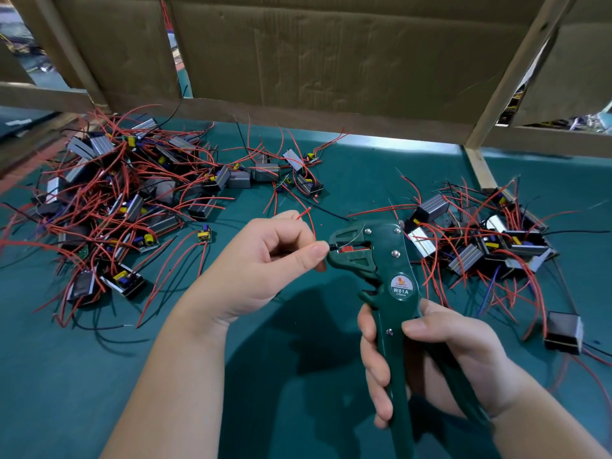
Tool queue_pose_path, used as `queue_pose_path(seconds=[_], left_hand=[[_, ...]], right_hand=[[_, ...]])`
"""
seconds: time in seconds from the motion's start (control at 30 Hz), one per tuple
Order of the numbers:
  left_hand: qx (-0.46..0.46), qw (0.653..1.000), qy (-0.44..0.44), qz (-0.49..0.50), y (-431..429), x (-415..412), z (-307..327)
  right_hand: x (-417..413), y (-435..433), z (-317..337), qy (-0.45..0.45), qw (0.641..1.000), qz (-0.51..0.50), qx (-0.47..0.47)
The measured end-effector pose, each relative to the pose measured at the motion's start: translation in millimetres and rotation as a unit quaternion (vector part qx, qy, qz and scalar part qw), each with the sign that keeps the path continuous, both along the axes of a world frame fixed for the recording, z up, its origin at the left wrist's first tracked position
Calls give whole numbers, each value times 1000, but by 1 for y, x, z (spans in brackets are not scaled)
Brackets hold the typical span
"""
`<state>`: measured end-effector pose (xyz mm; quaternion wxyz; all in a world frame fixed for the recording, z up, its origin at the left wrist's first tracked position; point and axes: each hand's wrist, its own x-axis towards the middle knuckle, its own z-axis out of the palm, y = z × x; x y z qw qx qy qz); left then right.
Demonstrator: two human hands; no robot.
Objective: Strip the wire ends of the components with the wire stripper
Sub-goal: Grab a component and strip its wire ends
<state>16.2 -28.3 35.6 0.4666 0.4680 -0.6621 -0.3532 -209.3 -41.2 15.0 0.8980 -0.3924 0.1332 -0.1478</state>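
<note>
Left hand (265, 260) pinches a thin red wire (309, 220) at the wire stripper (371, 256) mouth; right hand (430, 356) curls round its handles above the table (298, 392). Wire looks light and floppy, so best held close to its end.

— What's around you?
— I'm at my bench, which is covered in a dark teal mat (374, 180). A creased cardboard sheet (331, 54) closes the back, set in a bare wooden frame (298, 115).
— And the light?
— A bright strip (397, 141) lies on the mat just under the bottom rail. A slanted post (515, 67) rises at my right.
</note>
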Motion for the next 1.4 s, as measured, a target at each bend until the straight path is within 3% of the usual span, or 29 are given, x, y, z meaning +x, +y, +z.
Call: queue_pose_path(seconds=[0.23,0.33,0.43,0.6,0.77,1.1,1.27,1.4], left_hand=[[30,992,-87,86,-11,3,-15],[18,983,-144,110,-12,3,-17],[7,983,-145,112,-13,-2,-19],[-19,982,-141,121,-14,-8,-20],[-29,972,-177,152,-13,6,-18],[-25,981,-159,108,-15,-12,-22],[-5,985,-167,47,-14,-28,-24],[22,993,-115,27,-13,-34,-28]], right_hand=[[11,9,0,81,991,-109,-6],[20,14,-1,150,966,-209,-26],[22,9,2,195,944,-263,-30],[15,2,4,161,956,-245,-15],[-6,-16,12,130,940,-316,8],[9,-2,2,32,968,-245,-52],[16,1,1,-1,975,-219,-32],[13,-1,3,-21,974,-224,-10]])
